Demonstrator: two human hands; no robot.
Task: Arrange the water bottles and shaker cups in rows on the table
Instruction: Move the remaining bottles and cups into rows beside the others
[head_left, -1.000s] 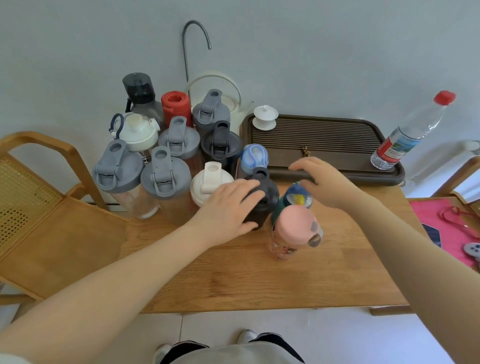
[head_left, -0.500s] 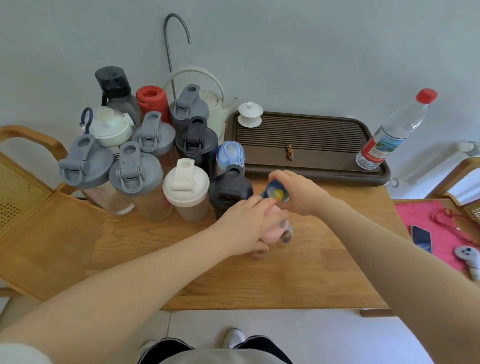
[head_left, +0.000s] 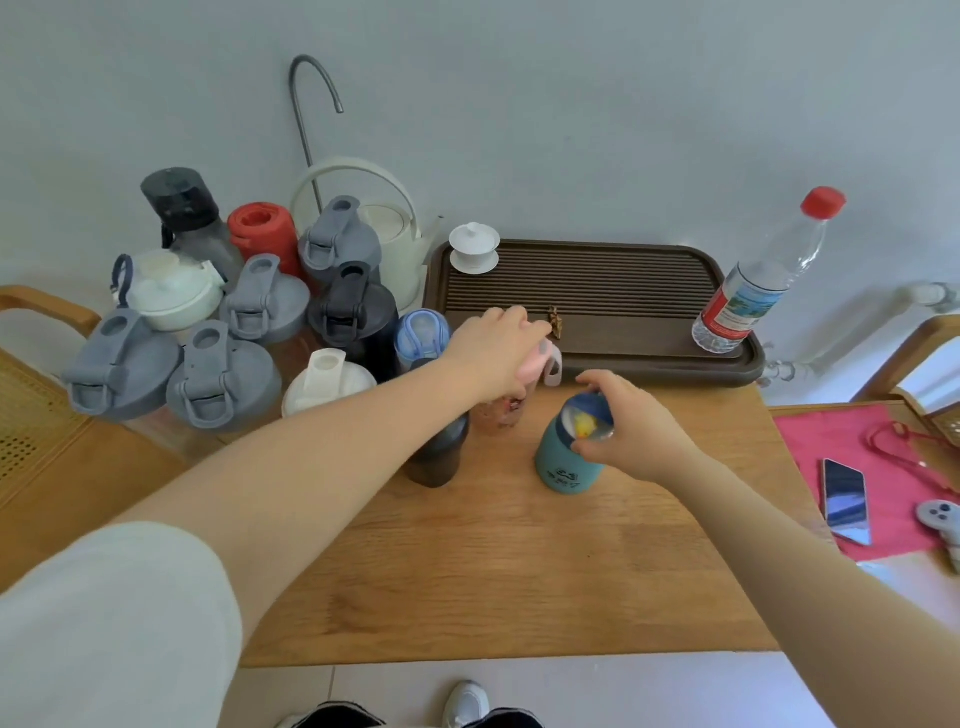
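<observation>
Since half a second earlier, the left hand (head_left: 493, 353) had carried the pink-lidded bottle (head_left: 511, 387) back toward the tray (head_left: 675, 374), fingers clamped on its lid. The right hand (head_left: 623, 421) gripped the teal bottle's (head_left: 566, 457) cap, just right of it. Both should be set down upright and level with the dark shaker (head_left: 436, 452).

teal bottle (head_left: 567, 457) | pink-lidded bottle (head_left: 524, 370) | red-capped clear bottle (head_left: 763, 280) | dark brown tray (head_left: 649, 332)
</observation>
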